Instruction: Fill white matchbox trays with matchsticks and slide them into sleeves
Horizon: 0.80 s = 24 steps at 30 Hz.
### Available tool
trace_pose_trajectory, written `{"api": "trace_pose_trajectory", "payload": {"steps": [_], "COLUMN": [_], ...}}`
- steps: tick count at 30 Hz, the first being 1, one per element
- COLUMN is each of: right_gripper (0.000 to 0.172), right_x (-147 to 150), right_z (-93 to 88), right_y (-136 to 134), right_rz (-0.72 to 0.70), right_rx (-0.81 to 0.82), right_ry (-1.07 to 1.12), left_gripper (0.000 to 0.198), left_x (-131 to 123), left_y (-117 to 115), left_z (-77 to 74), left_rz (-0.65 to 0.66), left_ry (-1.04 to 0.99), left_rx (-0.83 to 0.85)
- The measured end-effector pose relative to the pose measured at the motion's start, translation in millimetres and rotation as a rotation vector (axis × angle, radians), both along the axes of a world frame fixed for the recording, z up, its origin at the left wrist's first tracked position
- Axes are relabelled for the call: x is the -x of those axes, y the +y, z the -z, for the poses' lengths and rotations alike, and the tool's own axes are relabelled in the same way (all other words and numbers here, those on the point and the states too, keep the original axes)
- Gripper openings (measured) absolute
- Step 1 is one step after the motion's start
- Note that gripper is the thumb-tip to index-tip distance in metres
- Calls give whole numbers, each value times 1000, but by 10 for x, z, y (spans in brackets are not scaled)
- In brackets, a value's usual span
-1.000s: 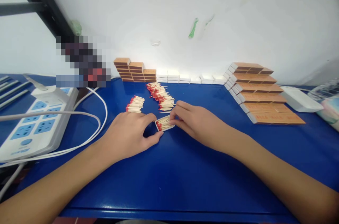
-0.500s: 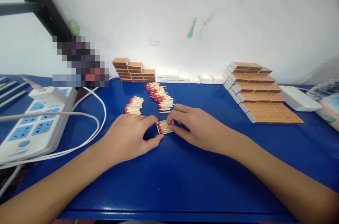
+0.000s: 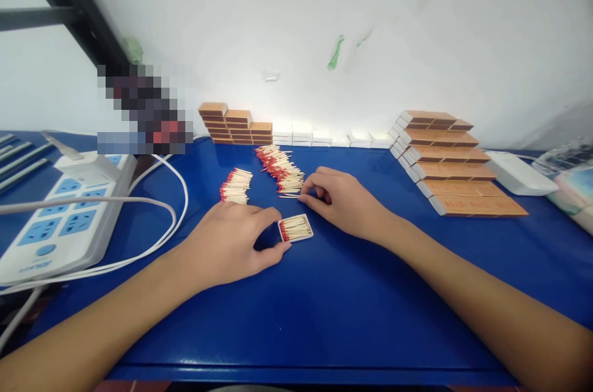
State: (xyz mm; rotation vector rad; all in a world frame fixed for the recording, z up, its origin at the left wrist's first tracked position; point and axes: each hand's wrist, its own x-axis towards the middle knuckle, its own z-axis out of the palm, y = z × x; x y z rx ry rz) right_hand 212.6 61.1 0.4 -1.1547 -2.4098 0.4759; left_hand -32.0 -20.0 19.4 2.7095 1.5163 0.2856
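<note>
Head view: left grip [image 3: 229, 241] pinching tray [image 3: 311, 230]; right grip [image 3: 345, 200] near matches [image 3: 284, 171], closure unclear; matchbox print [image 3: 477, 205] illegible.

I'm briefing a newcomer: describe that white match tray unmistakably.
Start at the glossy blue table and find the person's bare left hand. At its fingertips lies a small open white rectangular tray. Unlike the loose curved pile of red-tipped wooden matches behind it, its matches sit enclosed by low walls.

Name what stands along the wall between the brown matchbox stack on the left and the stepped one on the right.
A row of small white boxes, some stacked, shows there in the head view.
</note>
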Motion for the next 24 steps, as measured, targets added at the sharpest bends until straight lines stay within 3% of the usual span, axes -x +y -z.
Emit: {"api": "trace_pose_trajectory", "payload": {"steps": [10, 24], "right_gripper": [13, 4], "right_x": [33, 89], "right_z": [10, 23], "right_y": [-22, -36], "right_rz": [22, -42], "right_rx": [15, 6], "right_ry": [-58, -37], "left_gripper": [30, 29], "left_x": [-15, -13], "left_y": [5, 1], "left_z": [12, -7], "left_rz": [-5, 7], "left_ry": [13, 9], "left_rx": [3, 8]}}
